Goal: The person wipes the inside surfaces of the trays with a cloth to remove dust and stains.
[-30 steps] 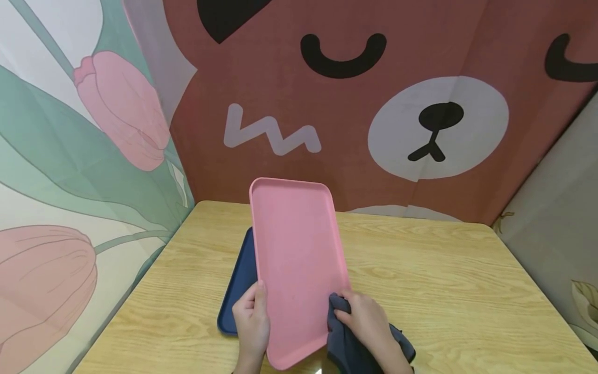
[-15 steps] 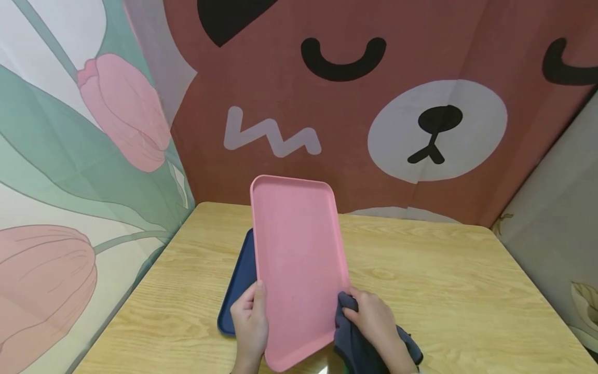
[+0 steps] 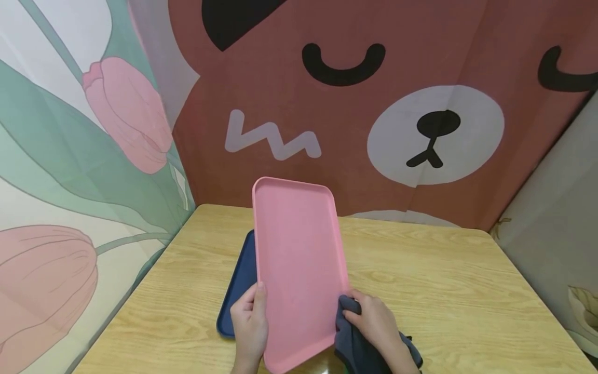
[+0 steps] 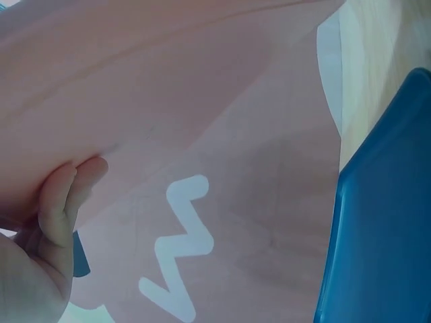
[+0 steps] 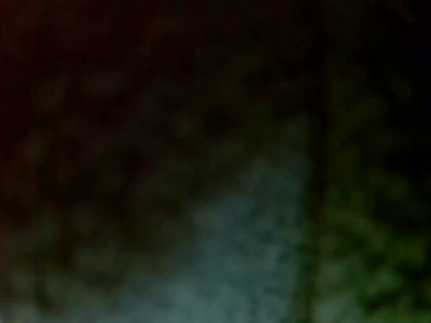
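Note:
A pink rectangular tray [image 3: 299,259] is held up at a tilt over the table, its inner face turned to me in the head view. My left hand [image 3: 250,317] grips its left rim near the bottom, thumb on the front edge. In the left wrist view, the fingers of that left hand [image 4: 57,215] press on the tray's underside [image 4: 135,101]. A dark grey cloth [image 3: 350,332] is bunched in my right hand [image 3: 374,317], which pinches it at the tray's lower right rim. The right wrist view is dark and blurred, apparently covered.
A dark blue tray [image 3: 235,296] lies on the wood-grain table [image 3: 448,296], partly hidden behind the pink tray and left hand. A hanging with a bear face [image 3: 280,78] stands behind the table, and a tulip-print one [image 3: 126,114] along the left.
My right hand and the cloth have shifted slightly right along the pink tray's rim since one second ago. The left hand keeps its grip, and the head view has tilted up a little.

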The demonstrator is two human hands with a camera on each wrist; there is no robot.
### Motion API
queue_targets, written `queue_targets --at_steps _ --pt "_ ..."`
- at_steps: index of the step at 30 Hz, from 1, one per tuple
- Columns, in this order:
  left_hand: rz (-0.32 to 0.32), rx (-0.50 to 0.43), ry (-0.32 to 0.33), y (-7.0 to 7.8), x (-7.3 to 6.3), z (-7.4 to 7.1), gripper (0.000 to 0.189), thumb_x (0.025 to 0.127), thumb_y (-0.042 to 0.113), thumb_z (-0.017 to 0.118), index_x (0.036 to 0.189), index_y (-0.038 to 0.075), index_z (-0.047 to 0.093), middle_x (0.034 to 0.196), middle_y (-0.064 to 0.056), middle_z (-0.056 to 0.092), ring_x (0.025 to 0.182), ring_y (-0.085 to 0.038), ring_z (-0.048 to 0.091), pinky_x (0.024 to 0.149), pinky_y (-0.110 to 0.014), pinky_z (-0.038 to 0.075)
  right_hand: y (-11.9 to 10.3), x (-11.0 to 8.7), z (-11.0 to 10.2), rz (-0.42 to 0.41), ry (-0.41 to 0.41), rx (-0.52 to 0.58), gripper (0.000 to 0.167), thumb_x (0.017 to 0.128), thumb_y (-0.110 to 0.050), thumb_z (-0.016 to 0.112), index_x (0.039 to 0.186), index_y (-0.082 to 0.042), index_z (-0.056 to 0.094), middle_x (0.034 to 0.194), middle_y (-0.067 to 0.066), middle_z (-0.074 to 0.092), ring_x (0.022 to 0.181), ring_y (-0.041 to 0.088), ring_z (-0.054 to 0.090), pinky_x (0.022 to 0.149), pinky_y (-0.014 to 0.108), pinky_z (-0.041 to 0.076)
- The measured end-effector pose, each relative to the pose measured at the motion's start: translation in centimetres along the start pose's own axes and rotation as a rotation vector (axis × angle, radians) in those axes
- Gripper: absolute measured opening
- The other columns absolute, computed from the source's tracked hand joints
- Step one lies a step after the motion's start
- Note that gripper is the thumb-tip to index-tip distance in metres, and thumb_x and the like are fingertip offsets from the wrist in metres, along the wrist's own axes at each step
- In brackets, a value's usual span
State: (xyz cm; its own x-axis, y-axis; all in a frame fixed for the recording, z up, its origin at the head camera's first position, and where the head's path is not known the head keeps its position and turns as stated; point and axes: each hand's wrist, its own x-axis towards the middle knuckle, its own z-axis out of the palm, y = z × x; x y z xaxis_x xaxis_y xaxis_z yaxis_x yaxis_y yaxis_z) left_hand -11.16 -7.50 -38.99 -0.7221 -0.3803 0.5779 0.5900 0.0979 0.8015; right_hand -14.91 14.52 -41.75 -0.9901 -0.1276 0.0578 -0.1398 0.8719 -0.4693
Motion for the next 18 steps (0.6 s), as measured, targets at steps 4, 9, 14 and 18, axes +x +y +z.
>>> queue_targets --at_steps 4,9,14,18 --pt "-0.015 0.012 0.005 -0.1 0.0 -0.1 0.023 0.091 -0.003 0.044 0.083 -0.010 0.065 0.056 -0.011 0.056 0.047 -0.008 0.048 0.037 -0.022 0.039 0.5 -0.1 0.1 -0.002 -0.016 0.083 0.028 0.073 -0.022 0.073 0.097 -0.011 0.064 0.088 0.004 0.063 0.073 0.018 0.057 0.059 0.034 0.044" --pt "-0.092 0.021 0.024 -0.1 0.0 -0.1 0.027 0.092 0.000 0.045 0.075 -0.010 0.063 0.052 -0.009 0.053 0.044 -0.007 0.047 0.036 -0.022 0.038 1.0 -0.3 -0.4 0.031 -0.019 0.197 0.020 0.073 -0.022 0.072 0.088 -0.014 0.062 0.077 -0.002 0.058 0.061 0.012 0.045 0.053 0.029 0.036" --pt "-0.182 0.029 0.044 -0.1 0.1 -0.1 0.031 0.093 0.004 0.046 0.071 -0.012 0.061 0.053 -0.007 0.054 0.045 -0.006 0.047 0.038 -0.021 0.039 1.2 -0.7 -1.5 0.056 0.034 0.250 0.020 0.073 -0.022 0.072 0.087 -0.011 0.062 0.077 -0.001 0.059 0.063 0.012 0.048 0.056 0.029 0.039" --pt "-0.208 0.013 0.031 -0.5 0.1 0.0 0.039 0.093 0.006 0.046 0.057 -0.007 0.051 0.047 0.002 0.043 0.040 -0.005 0.039 0.034 -0.022 0.033 1.6 -1.0 -2.4 0.085 0.051 0.280 0.022 0.074 -0.023 0.072 0.088 -0.009 0.062 0.076 -0.001 0.059 0.064 0.012 0.049 0.057 0.029 0.039"
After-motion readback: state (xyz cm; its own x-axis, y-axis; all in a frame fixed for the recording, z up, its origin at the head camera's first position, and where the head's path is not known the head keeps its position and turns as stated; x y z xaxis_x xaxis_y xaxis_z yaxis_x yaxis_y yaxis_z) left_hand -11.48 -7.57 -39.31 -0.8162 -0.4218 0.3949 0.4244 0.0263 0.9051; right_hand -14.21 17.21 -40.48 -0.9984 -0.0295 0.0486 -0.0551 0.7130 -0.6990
